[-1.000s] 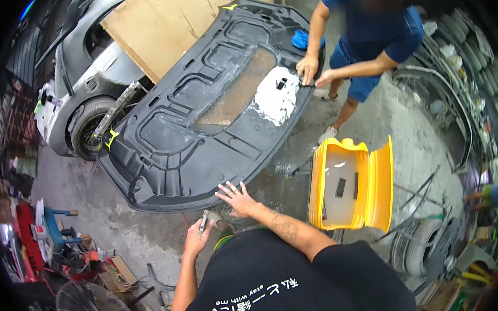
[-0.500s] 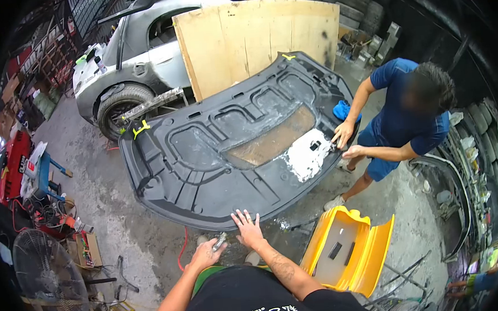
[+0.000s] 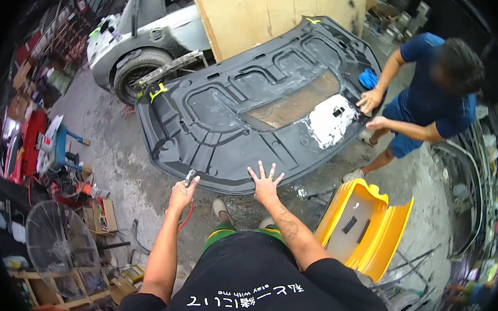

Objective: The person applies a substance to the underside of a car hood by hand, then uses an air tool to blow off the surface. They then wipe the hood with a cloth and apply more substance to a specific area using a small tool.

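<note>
Left hand (image 3: 181, 197): closed around a metal air gun (image 3: 190, 177) (red hose (image 3: 188, 216) beneath)
Right hand (image 3: 266, 185): fingers spread apart at the car hood (image 3: 226, 163)'s near edge
Co-worker (image 3: 435, 93): one hand near white patch (image 3: 329, 128)

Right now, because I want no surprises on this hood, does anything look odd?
Yes: a ragged white patch on the black hood, near the co-worker, interrupts the dark surface; spill or filler, I cannot tell.

A round-caged fan (image 3: 63, 243) stands lower left, and a grey-and-white car (image 3: 180, 33) upper left.
</note>
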### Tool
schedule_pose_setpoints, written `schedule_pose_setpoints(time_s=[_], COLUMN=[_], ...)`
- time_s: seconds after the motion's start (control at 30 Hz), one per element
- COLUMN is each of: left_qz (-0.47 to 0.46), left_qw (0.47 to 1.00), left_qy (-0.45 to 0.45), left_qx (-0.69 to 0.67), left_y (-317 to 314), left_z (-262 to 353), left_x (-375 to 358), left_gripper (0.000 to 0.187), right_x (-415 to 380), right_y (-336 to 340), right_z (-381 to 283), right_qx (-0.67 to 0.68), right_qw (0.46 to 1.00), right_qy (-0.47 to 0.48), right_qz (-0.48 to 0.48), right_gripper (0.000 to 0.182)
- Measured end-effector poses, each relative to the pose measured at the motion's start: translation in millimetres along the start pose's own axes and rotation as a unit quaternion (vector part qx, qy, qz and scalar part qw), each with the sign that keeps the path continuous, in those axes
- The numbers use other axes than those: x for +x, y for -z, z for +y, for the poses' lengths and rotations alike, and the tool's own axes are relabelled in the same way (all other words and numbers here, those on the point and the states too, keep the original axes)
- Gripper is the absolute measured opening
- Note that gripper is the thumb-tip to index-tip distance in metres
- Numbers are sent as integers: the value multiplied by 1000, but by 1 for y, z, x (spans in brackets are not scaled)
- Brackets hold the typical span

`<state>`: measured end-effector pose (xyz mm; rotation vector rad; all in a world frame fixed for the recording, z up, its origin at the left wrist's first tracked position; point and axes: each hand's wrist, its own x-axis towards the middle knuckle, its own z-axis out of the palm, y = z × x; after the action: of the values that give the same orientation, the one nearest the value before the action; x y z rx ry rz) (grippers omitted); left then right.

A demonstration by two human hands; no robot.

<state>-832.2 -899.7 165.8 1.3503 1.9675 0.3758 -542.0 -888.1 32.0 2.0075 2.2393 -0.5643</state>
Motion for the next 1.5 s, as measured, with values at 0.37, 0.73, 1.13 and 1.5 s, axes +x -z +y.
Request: schedule_pose_setpoints(time_s=[0.37, 0.73, 1.13, 1.5], left_qz=[-46, -42, -46, 33], left_qw=[995, 993, 991, 998], left_qy=[-77, -108, -110, -51], left_qx=[50, 8, 61, -9], left_y=[-83, -83, -80, -39], left_z=[1, 19, 28, -6], left_x=[-48, -28, 5, -16], left_gripper=[67, 66, 75, 55], right_x=[1, 8, 26, 34], right_y=[3, -10, -15, -15], right_z=[7, 30, -4, 0], right_qx=[9, 172, 71, 51], right_qw=[999, 983, 977, 984], right_qy=[-12, 61, 161, 121], right_qz=[-30, -3, 118, 118], right_gripper=[94, 97, 64, 59])
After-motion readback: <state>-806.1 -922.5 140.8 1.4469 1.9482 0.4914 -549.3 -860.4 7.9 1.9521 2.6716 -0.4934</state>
